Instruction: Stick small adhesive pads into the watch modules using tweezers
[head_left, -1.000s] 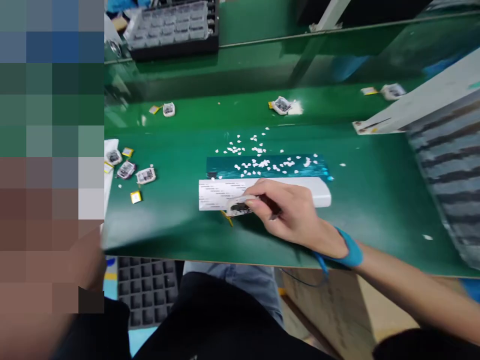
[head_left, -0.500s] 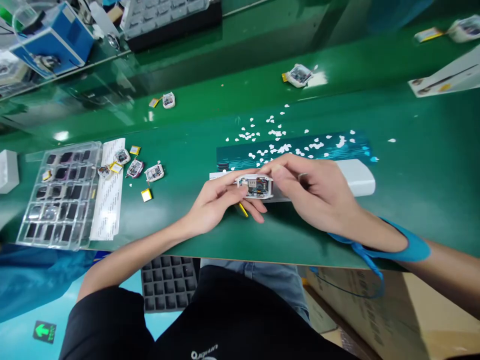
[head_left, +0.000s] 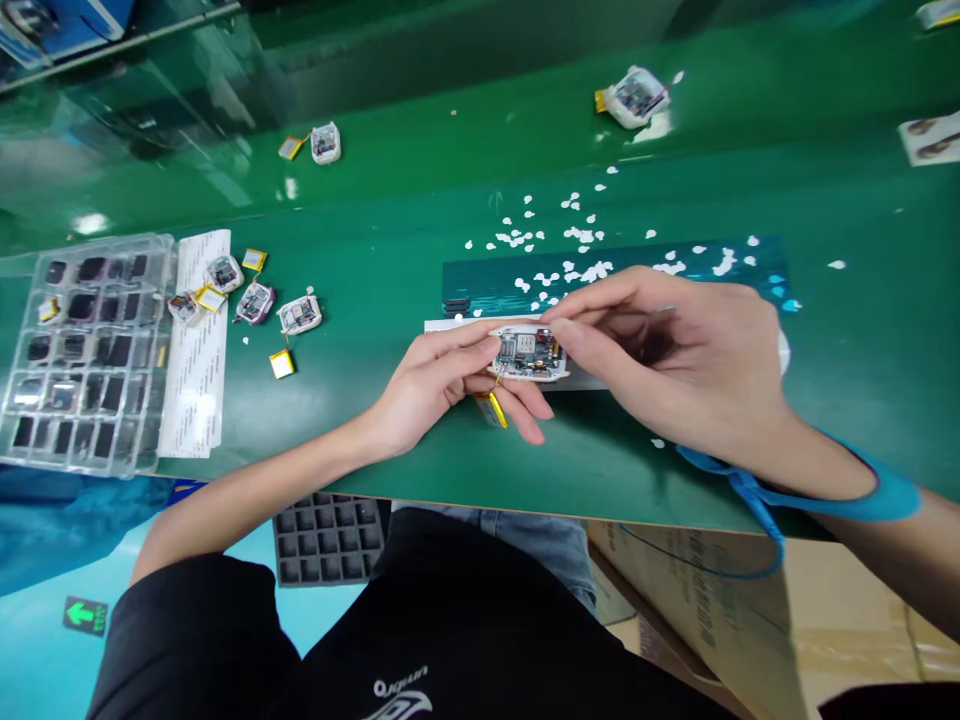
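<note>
Left grip: the left hand point(head_left: 431, 385) is closed in a pinch on the unit point(head_left: 529, 353), thumb over its left end and fingers behind and beneath; two fingers reach out below it, spread.
Right grip: the right hand point(head_left: 694, 365) has thumb and forefinger drawn nearly together at the unit's upper right corner, the other fingers curled; whether a small part sits between those tips, I cannot tell.
Unit: between the two grips, board side up, just over the white strip point(head_left: 444, 326).
Battery: the yellow battery point(head_left: 491, 408) hangs by its lead below the unit, beside the left grip's fingers.
White tabs: the tabs point(head_left: 596, 272) lie scattered beyond the right grip, many on the blue film point(head_left: 480, 278); one lies on the counter point(head_left: 360, 290) just below that grip.
Other units: a loose group, one of them a white unit point(head_left: 300, 314), lies left of the left grip; the clear tray point(head_left: 97, 246) is farther that way.
Step in hand: seemingly fine fingertip work at the unit's corner; left steadies, right works.
Next move: calls for a firm left pinch, light right fingertips and no tug on the battery's lead.
</note>
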